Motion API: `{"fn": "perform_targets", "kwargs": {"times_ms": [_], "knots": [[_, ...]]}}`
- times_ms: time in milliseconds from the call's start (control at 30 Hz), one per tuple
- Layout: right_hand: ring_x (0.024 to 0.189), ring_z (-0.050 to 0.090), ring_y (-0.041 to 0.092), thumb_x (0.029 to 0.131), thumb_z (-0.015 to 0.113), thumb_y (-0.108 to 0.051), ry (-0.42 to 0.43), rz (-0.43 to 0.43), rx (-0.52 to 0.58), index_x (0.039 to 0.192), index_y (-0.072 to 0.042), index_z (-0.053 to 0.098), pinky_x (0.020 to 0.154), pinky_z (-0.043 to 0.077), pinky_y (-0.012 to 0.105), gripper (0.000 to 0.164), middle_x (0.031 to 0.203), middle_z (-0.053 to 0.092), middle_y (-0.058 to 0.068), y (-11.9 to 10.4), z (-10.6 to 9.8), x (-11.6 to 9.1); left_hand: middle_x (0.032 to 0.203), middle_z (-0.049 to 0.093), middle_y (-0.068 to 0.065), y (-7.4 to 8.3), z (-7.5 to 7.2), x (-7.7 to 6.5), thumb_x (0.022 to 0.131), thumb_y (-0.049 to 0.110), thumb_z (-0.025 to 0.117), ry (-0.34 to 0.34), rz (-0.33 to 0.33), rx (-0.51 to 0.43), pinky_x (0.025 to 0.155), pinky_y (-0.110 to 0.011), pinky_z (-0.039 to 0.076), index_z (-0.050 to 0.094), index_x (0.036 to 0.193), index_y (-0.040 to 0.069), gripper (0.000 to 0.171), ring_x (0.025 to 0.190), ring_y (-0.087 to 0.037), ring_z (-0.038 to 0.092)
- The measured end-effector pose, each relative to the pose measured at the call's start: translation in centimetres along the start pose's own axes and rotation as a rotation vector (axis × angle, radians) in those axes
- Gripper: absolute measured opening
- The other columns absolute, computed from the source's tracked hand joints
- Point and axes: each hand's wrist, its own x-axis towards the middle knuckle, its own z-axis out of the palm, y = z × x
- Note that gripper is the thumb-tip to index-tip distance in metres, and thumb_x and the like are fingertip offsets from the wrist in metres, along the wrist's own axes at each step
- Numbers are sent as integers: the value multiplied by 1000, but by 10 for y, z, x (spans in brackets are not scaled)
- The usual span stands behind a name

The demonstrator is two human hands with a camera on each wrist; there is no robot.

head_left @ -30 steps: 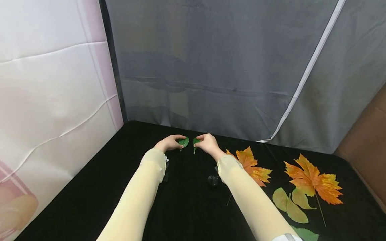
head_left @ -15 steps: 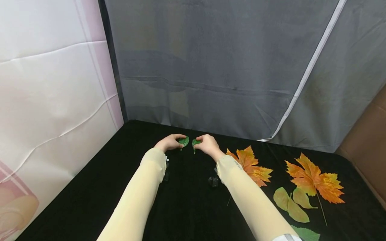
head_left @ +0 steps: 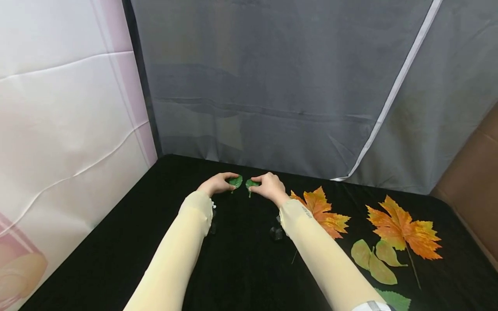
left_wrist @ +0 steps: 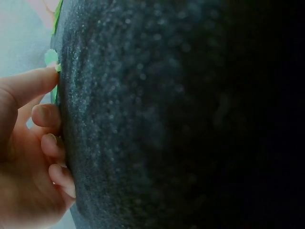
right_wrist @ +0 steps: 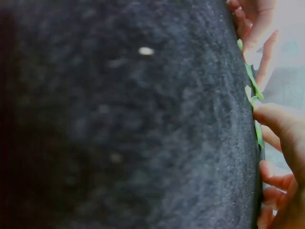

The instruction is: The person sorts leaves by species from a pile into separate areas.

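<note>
Toward the far side of the black-covered table [head_left: 241, 259], my two hands face each other, each with a small green leaf. My left hand [head_left: 216, 184] pinches the edge of the left leaf [head_left: 237, 182] between thumb and index finger. The right leaf [head_left: 250, 184] is pinched the same way by my right hand [head_left: 271, 187]. A narrow gap separates the two leaves in the head view, and their short stems point toward me. Seen from the right wrist, the right leaf [right_wrist: 259, 133] lies low against the cloth, partly behind the thumb.
On the right lie two orange maple leaves, one [head_left: 319, 211] partly behind my right forearm and the other [head_left: 404, 229] farther out. A pale green three-leaf sprig [head_left: 379, 265] and a green leaf [head_left: 394, 299] are nearer. A grey curtain [head_left: 253, 86] hangs behind.
The right leaf has turned to show more of its face and shifted slightly left, toward the other leaf. My left hand keeps its pinch almost in place.
</note>
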Motion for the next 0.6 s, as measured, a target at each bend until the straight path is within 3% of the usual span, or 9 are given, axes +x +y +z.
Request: {"fn": "perform_targets", "kwargs": {"times_ms": [133, 233, 367, 400, 433, 500, 567, 600], "knots": [[97, 55, 25, 87, 69, -45, 1, -16, -49, 129, -31, 64, 64, 43, 33, 44, 120, 58, 7, -1, 4, 0, 146, 40, -20, -10, -3, 6, 92, 8, 63, -17, 9, -2, 106, -45, 34, 46, 144, 7, 55, 128, -32, 41], [110, 52, 26, 88, 68, -44, -9, -7, -53, 129, -31, 64, 77, 45, 40, 43, 120, 56, 7, -1, 6, 1, 142, 45, -18, -24, -4, 19, 89, 12, 67, -40, 47, 1, 102, -44, 38, 49, 142, 9, 56, 124, -30, 46], [114, 55, 25, 88, 68, -38, -29, -6, -5, 129, -27, 64, 87, 47, 40, 42, 127, 59, 5, 1, 4, 4, 142, 44, -21, -21, -2, 18, 92, 10, 62, -66, 46, 11, 101, -43, 38, 45, 145, 7, 55, 122, -30, 45], [113, 56, 23, 88, 69, -35, -31, -14, 12, 129, -25, 64, 88, 48, 39, 43, 127, 61, 4, 2, 3, 4, 146, 40, -21, -15, -2, 14, 94, 8, 58, -77, 16, 6, 106, -46, 33, 41, 147, 5, 56, 128, -32, 40], [107, 59, 20, 88, 69, -32, -31, -25, 29, 129, -23, 65, 86, 48, 36, 43, 125, 63, 2, 2, 1, 4, 148, 37, -22, -13, -2, 13, 95, 8, 56, -84, 12, 5, 108, -46, 31, 39, 148, 5, 55, 131, -33, 38], [87, 62, 15, 87, 68, -24, -31, -39, 59, 130, -20, 64, 76, 49, 30, 43, 103, 70, -2, 6, -5, 4, 150, 35, -22, -8, -2, 10, 98, 9, 53, -101, 30, 3, 109, -45, 31, 35, 150, 5, 55, 133, -33, 36], [69, 54, 13, 86, 66, -18, -32, -40, 81, 131, -18, 63, 65, 44, 27, 45, 78, 65, -3, 12, -12, 1, 149, 36, -21, -6, -3, 13, 100, 11, 52, -117, 43, -9, 106, -43, 34, 31, 151, 6, 56, 129, -32, 42], [64, 49, 14, 85, 64, -16, -29, -41, 83, 131, -17, 63, 61, 40, 26, 46, 68, 59, -3, 14, -17, 0, 142, 44, -21, -6, -3, 15, 100, 12, 51, -119, 50, -12, 101, -41, 39, 31, 152, 7, 56, 120, -30, 48]]}}
